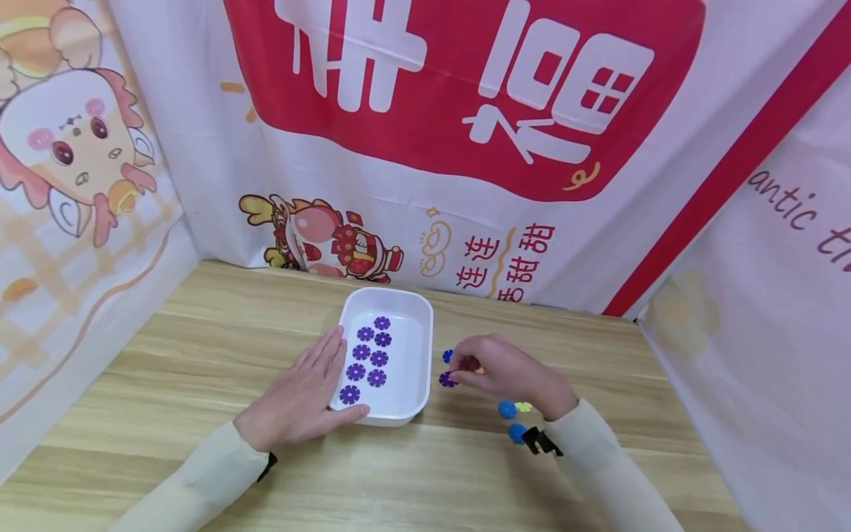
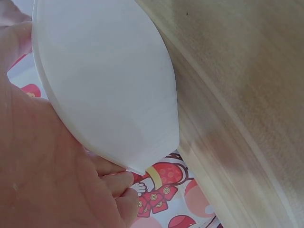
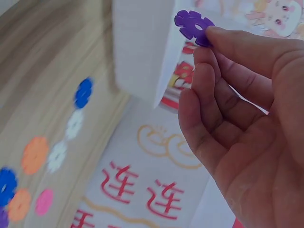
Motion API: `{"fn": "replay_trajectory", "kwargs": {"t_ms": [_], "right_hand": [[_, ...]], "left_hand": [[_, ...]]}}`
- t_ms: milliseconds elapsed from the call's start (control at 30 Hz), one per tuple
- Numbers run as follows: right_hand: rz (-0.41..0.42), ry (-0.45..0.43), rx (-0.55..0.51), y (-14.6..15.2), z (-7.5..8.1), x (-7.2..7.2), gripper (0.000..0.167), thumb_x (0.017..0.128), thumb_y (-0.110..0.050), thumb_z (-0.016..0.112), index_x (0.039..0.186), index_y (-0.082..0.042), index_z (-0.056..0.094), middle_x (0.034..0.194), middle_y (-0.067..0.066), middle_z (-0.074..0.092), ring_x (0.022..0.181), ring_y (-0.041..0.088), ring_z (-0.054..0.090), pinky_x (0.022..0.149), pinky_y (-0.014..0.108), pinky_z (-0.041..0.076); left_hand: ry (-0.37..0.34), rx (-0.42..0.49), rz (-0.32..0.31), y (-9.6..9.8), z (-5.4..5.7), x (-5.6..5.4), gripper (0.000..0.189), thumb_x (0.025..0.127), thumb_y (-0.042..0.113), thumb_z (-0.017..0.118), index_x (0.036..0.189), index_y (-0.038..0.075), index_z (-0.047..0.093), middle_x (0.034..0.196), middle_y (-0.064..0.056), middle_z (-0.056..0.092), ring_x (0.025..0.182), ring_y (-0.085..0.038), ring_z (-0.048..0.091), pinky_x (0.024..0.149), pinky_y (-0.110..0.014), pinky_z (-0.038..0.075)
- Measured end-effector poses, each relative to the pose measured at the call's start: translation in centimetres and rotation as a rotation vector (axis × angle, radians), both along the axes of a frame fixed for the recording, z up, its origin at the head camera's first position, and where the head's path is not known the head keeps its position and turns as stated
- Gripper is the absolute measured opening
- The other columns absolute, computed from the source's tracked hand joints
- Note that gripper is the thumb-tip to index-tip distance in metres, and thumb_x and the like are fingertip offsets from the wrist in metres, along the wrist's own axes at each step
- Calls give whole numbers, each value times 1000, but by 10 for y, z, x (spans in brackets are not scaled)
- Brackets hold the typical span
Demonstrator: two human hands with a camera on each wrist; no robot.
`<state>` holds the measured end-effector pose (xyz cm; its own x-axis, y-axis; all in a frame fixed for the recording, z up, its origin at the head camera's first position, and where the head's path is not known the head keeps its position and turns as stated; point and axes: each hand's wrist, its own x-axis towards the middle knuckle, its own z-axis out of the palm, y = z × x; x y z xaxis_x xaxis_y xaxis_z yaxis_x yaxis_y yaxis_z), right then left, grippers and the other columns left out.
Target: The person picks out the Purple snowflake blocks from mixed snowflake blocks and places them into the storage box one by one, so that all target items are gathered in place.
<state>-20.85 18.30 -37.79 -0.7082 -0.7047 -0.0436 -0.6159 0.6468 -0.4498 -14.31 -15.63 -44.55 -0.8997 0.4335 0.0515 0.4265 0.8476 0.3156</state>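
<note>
A white rectangular tray (image 1: 414, 347) stands on the wooden table, with several purple snowflake discs (image 1: 361, 352) lying flat in rows along its left side. My left hand (image 1: 299, 395) rests against the tray's left rim, fingers stretched along it and thumb over the near corner. In the left wrist view the palm (image 2: 52, 166) lies beside the tray's outer wall (image 2: 109, 80). To the right of the tray, my right hand (image 1: 508, 369) pinches one purple snowflake disc (image 3: 190, 23) by its edge between thumb and forefinger. The other fingers are curled, holding nothing.
Loose discs lie on the table right of the tray: blue ones (image 1: 507, 409), a yellow-green one (image 1: 524, 407), orange (image 3: 34, 155), pink (image 3: 44, 202) and whitish (image 3: 57, 156). My right arm hides part of them. A printed cloth (image 1: 372, 177) hangs along the table's back edge.
</note>
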Motion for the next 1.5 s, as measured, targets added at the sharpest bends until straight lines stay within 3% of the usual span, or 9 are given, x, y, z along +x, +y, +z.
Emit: {"fn": "replay_trajectory", "kwargs": {"t_ms": [300,767,1167,1500], "right_hand": [[100,36,-60,-40,3,3,6,99,-21,77,95,-17,76,89,-7,74,78,2,61,73,21,61],[180,-44,-9,-97,-23,-7,6,100,-18,74,95,-16,77,89,-7,75,78,-1,63,75,10,57],[110,-112,182,-120,-45,-12,8,102,-22,72,103,-21,80,93,-10,77,81,-3,66,85,14,59],[43,-138,238,-127,-55,-14,10,102,-25,71,104,-23,81,91,-11,77,79,-2,67,84,17,60]], "left_hand": [[14,-9,3,-1,0,0,112,97,76,50,162,-12,23,175,-28,10,163,-46,15,132,-60,23],[-6,-8,5,-1,0,-3,111,99,75,49,163,-10,21,176,-27,8,164,-45,13,133,-60,21],[-16,-7,6,0,3,-3,112,97,77,49,164,-9,21,177,-25,8,165,-44,12,133,-61,21],[-10,-4,2,0,1,-2,112,98,76,49,164,-9,21,176,-26,8,164,-45,13,133,-61,21]]}}
